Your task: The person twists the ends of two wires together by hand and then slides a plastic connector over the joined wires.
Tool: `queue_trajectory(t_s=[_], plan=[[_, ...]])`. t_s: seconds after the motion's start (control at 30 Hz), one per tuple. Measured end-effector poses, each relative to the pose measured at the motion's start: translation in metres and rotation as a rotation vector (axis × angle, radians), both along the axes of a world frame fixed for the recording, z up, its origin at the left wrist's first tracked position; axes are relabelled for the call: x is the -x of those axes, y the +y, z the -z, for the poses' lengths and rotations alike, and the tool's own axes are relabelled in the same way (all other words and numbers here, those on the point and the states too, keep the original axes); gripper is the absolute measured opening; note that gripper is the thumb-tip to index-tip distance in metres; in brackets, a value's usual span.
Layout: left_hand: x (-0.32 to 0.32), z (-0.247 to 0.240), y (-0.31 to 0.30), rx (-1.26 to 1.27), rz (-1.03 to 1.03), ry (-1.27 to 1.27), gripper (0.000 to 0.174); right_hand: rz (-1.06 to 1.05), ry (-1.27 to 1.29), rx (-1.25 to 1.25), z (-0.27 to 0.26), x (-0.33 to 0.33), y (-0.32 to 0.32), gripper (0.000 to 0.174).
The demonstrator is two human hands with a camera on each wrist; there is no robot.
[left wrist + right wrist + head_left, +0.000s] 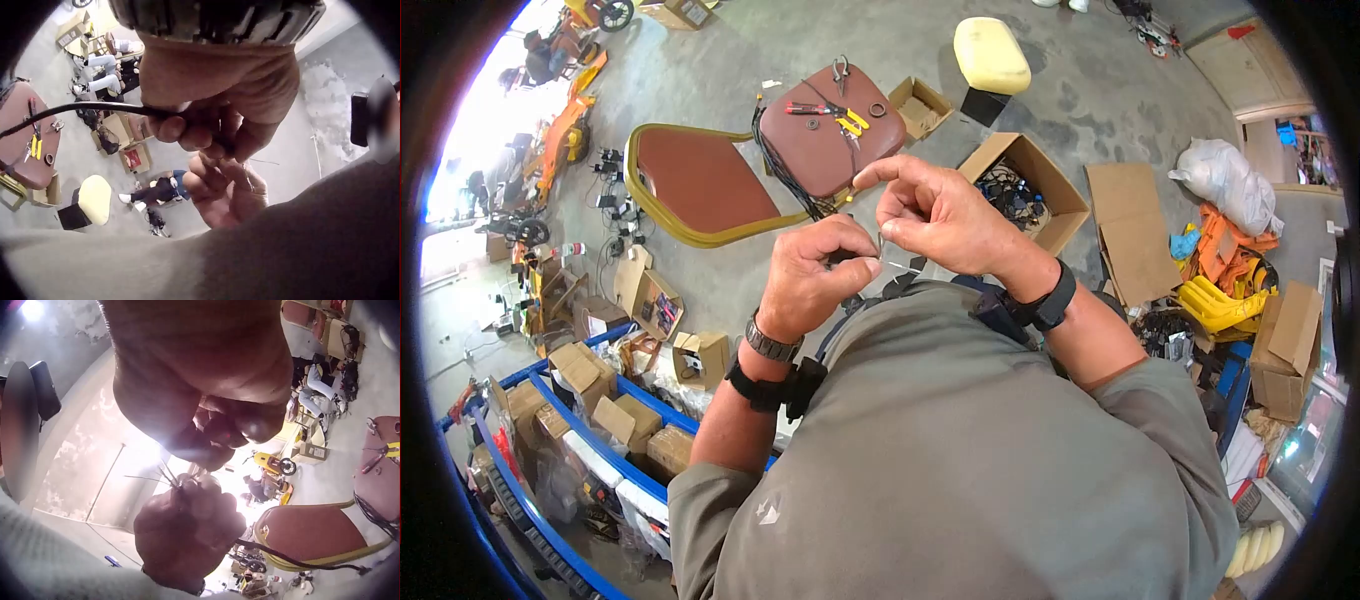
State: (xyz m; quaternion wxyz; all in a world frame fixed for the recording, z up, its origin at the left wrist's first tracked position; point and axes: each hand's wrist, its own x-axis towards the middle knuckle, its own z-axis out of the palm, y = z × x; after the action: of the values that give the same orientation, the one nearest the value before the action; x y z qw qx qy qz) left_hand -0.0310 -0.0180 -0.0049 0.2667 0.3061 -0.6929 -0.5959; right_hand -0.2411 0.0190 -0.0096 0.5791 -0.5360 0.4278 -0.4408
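Observation:
My left hand (815,275) grips a black cable (94,106) close to its end, the fingers curled round it. The cable runs out of the fist in the left wrist view. Several thin bare-looking wires (165,476) fan out from its end above the left fingertips. Right against those fingertips is my right hand (950,215), its thumb and a finger pinching at one of the wires while the index finger reaches forward. The pinched part is mostly hidden by fingers.
Ahead, a brown seat (785,125) carries yellow-handled pliers (851,121), a red-handled tool (805,108) and a tape roll (877,110). Beside it stand a gold-framed chair (700,180) and a carton of cables (1060,205). A blue-railed rack (540,385) with boxes is at left.

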Motion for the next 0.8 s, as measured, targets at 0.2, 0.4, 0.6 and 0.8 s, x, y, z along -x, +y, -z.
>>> queue_trajectory(t_s=[0.2,0.4,0.6,0.8], plan=[[-0.003,0.013,0.002,-0.066,-0.075,-0.046,0.006,0.024,0.000,0.014,-0.016,-0.007,0.014,0.042],[-0.003,0.007,0.005,-0.050,-0.002,0.036,0.006,0.055,0.060,0.056,-0.010,-0.002,0.008,0.037],[-0.008,0.005,0.009,-0.062,-0.019,-0.050,0.007,0.080,0.011,0.015,-0.014,-0.003,0.011,0.037],[-0.009,0.012,0.009,-0.088,-0.079,-0.022,0.006,0.011,0.139,0.098,-0.022,0.000,0.019,0.037]])
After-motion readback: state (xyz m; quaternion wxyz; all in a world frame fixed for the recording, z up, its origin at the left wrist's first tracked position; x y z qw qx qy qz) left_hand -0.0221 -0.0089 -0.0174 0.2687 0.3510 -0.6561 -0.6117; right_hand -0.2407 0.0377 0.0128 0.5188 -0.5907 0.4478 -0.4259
